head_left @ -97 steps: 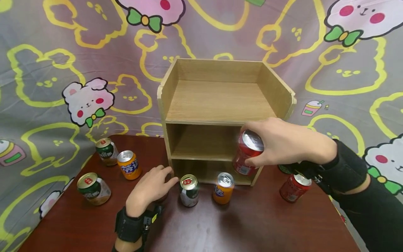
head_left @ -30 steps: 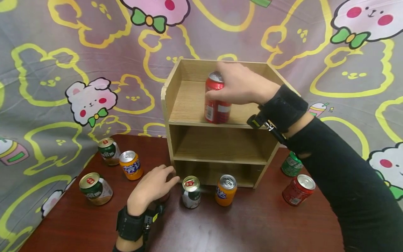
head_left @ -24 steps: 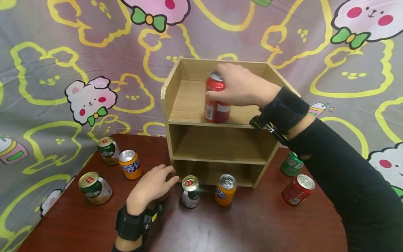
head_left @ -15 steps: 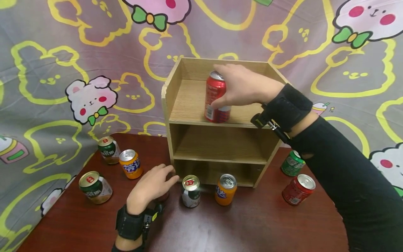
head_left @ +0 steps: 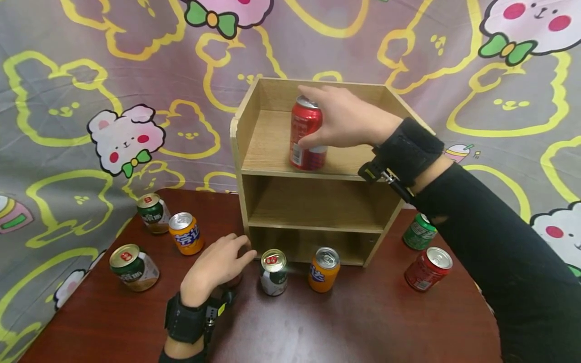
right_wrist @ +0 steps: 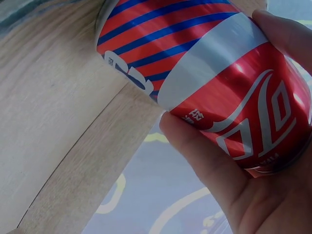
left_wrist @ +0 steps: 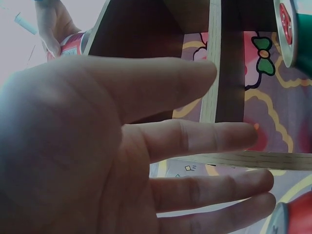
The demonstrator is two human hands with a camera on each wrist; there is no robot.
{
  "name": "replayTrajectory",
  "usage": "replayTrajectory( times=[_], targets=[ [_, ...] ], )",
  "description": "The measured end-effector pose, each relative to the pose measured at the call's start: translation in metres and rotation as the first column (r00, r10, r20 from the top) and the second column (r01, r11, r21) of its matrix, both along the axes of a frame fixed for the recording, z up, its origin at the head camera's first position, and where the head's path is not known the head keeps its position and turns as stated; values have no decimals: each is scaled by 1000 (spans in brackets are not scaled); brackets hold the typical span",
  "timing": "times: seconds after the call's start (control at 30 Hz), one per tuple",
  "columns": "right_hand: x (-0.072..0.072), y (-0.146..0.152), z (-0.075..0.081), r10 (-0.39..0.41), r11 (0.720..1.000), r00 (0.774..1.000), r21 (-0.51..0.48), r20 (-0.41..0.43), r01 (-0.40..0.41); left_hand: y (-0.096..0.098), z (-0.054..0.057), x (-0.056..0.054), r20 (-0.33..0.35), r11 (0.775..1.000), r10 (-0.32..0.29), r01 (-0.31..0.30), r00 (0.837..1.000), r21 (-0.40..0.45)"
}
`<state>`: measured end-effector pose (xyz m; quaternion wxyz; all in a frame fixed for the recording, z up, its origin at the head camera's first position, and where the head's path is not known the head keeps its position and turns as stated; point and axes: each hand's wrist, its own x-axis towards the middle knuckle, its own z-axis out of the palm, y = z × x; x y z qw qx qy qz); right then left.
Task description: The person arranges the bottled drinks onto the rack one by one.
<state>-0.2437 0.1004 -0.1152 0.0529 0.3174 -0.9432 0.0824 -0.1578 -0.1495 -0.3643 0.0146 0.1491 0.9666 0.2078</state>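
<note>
My right hand (head_left: 347, 116) grips a red soda can (head_left: 305, 128), thumb on one side and fingers on the other. The can stands upright at the front of the top board of a small wooden shelf (head_left: 313, 174). In the right wrist view the same can (right_wrist: 229, 92) shows blue stripes and white lettering. My left hand (head_left: 218, 264) hovers low by the shelf's left front corner, fingers extended and holding nothing. Under it a dark red can (head_left: 233, 282) is mostly hidden; the left wrist view shows a red can (left_wrist: 297, 214) beyond the fingertips.
A green-and-white can (head_left: 274, 272) and an orange can (head_left: 324, 269) stand before the shelf. On the left are two green-and-brown cans (head_left: 134, 267) and an orange can (head_left: 186, 233). A green can (head_left: 419, 232) and a red can (head_left: 428, 269) stand right, near my sleeve.
My right hand has carried the red soda can from before the shelf's right side up and left onto the top board. Its thumb has shifted slightly on the can. My left hand stays put.
</note>
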Motion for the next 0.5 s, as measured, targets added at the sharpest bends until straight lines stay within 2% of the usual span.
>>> replayTrajectory(
  times=[0.17,0.5],
  targets=[
    [-5,-6,1,-6,1000,1000,-4,16,6,0,0,0,-2,1000,3,-3,1000,-8],
    [-20,-22,1,32,999,999,-34,26,-31,-1,0,0,-3,1000,8,-8,1000,-7]
  ],
)
